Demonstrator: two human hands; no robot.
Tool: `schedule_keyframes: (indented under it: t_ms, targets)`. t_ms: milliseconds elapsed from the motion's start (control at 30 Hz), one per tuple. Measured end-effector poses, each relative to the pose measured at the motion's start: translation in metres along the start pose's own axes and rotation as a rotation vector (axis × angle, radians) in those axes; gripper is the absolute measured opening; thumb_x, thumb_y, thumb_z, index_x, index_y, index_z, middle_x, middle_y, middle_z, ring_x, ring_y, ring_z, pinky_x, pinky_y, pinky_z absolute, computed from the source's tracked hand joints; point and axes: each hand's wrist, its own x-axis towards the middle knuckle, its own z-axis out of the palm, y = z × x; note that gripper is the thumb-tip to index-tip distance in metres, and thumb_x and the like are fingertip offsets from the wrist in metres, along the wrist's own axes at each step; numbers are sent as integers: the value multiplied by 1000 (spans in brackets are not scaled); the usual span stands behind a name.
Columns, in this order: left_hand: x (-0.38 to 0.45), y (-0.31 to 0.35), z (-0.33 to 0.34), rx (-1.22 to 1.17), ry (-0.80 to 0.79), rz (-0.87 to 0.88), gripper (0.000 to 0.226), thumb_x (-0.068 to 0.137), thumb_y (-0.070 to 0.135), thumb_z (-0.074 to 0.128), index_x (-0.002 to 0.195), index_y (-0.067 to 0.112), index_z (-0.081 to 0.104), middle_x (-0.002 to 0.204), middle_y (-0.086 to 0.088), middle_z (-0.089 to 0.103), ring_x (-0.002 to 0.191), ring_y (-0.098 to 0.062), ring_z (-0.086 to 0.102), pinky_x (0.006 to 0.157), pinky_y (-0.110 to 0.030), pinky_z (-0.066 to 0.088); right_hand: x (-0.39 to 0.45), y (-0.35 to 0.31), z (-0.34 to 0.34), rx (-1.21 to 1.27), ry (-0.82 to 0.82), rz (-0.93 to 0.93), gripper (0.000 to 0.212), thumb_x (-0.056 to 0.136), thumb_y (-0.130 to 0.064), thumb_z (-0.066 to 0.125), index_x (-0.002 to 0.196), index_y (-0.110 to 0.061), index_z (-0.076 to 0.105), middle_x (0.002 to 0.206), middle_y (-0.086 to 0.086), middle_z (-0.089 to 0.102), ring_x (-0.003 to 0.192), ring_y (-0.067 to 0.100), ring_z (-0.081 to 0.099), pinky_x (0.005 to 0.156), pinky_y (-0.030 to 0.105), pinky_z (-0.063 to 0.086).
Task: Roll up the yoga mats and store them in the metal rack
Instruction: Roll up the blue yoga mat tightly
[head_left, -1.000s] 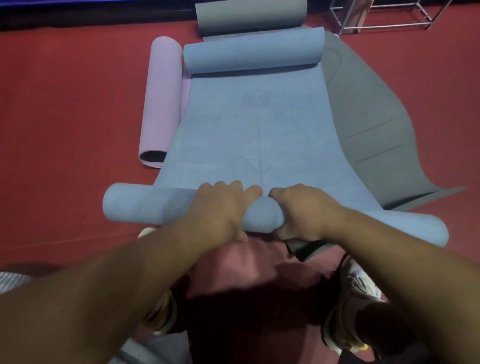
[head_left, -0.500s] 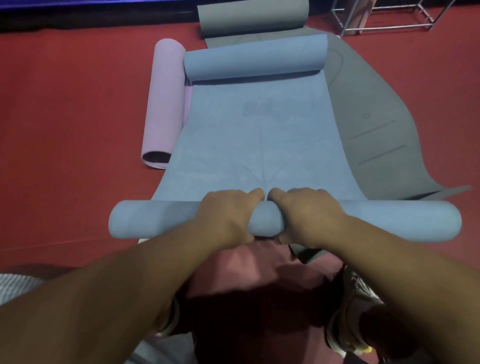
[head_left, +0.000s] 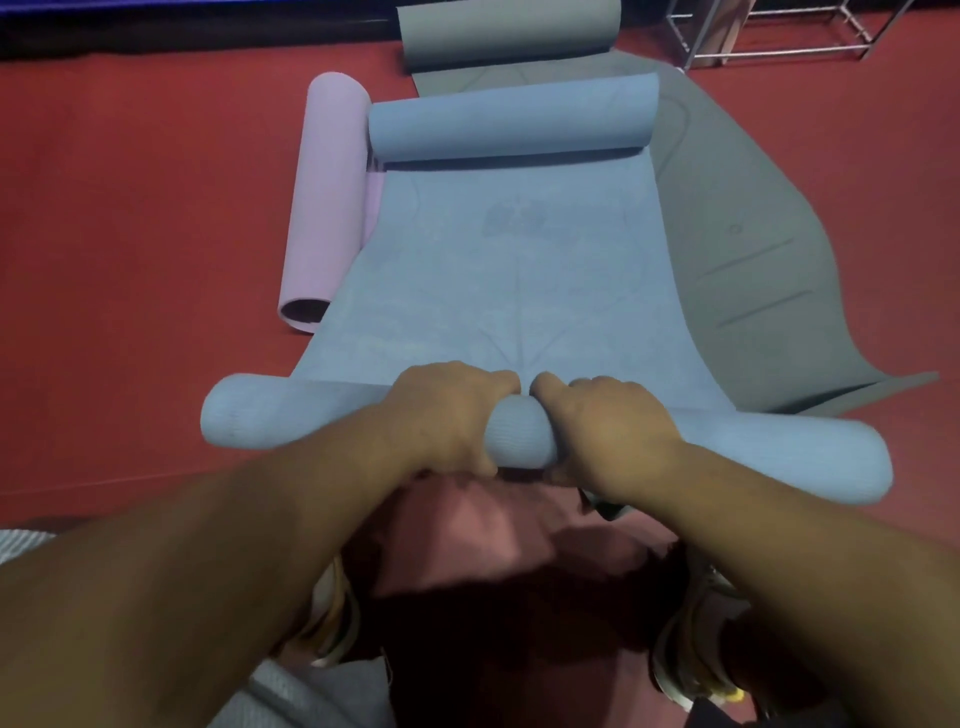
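Bottom of frame: two shoes on the red floor, mostly hidden under the forearms.

Centre: left hand and right hand side by side on the near rolled end of the blue mat. Both have fingers curled over the top of the roll and thumbs tucked under its near side, so both are gripping it. Index knuckles almost touch at mid-roll. The near roll spans from left of centre to the right edge area, ends sticking out past both hands.

Beyond the hands: the flat part of the blue mat runs up the frame to a second blue roll at its far end, upper centre. So it is rolled at both ends, flat between.

Left of it: pink mat, rolled, lying lengthwise, touching the blue mat's left edge, open end facing the camera.

Right and under: grey mat, mostly unrolled, partly beneath the blue one, near corner curling at right. Its rolled end sits at top centre.

Top right corner: metal rack, only the lower frame bars visible, well apart from the mats being handled.
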Motion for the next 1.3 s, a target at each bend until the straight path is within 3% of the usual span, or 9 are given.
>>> schedule_keyframes:
  t_ms: [133, 267, 367, 500, 667, 767, 933, 1133, 1300]
  targets:
    - [-6, 12, 17, 142, 143, -13, 76, 70, 59, 75, 131, 43, 32, 110, 9, 56, 101, -21, 57, 81, -37, 40, 4, 16, -15, 139, -134, 16, 54, 69, -49, 78, 110, -30, 48, 78, -10, 51, 74, 21, 52, 62, 32, 41]
    - [-4, 9, 13, 37, -54, -41, 56, 71, 52, 76, 114, 38, 44, 91, 13, 55, 87, -16, 56, 72, -34, 40, -6, 1, -2, 2, -86, -22, 68, 69, -52, 78, 120, -29, 39, 96, -3, 56, 88, 25, 57, 70, 36, 40]
    - [-3, 0, 4, 40, -150, -3, 57, 67, 52, 79, 114, 40, 49, 93, 14, 58, 87, -16, 57, 70, -32, 42, -9, -11, 8, 61, -72, -30, 58, 71, -46, 77, 112, -26, 40, 83, -6, 54, 76, 24, 56, 64, 34, 43]
    - [-11, 13, 22, 165, 41, 1, 74, 69, 59, 78, 127, 41, 37, 108, 9, 57, 98, -21, 59, 80, -38, 42, 1, 10, -3, 197, -201, -13, 52, 67, -44, 79, 108, -30, 50, 81, -10, 57, 74, 19, 57, 62, 32, 46]
    - [-5, 3, 12, 38, -44, -46, 64, 67, 56, 80, 116, 38, 43, 91, 13, 55, 91, -21, 60, 72, -35, 40, -7, -7, 7, 3, -21, -20, 75, 67, -56, 80, 124, -30, 39, 100, -4, 58, 93, 25, 60, 72, 37, 44]
    - [-4, -2, 1, -25, -134, -46, 61, 65, 54, 83, 111, 40, 46, 86, 15, 52, 88, -17, 57, 72, -33, 42, -3, -16, 9, 12, -20, 13, 63, 70, -49, 79, 115, -27, 40, 92, -4, 59, 80, 25, 58, 63, 35, 42]
    - [-12, 17, 29, 303, 179, 30, 87, 70, 60, 78, 137, 38, 27, 115, 2, 54, 102, -25, 56, 87, -41, 41, 4, 14, -7, 271, -198, 20, 61, 63, -46, 82, 112, -30, 51, 89, -11, 60, 81, 20, 58, 67, 34, 49]
    - [0, 4, 5, 68, -34, -27, 70, 66, 56, 80, 121, 39, 42, 93, 11, 54, 92, -19, 59, 72, -34, 41, -5, -14, 11, -53, 22, 43, 69, 67, -53, 79, 113, -24, 35, 99, -1, 57, 88, 26, 55, 73, 38, 44]
    - [-8, 11, 21, 245, 179, -2, 92, 63, 57, 82, 136, 44, 27, 116, 2, 49, 102, -26, 56, 88, -43, 44, 6, 14, -15, 160, -156, 44, 58, 65, -48, 81, 108, -24, 49, 82, -8, 51, 78, 24, 56, 64, 33, 42]
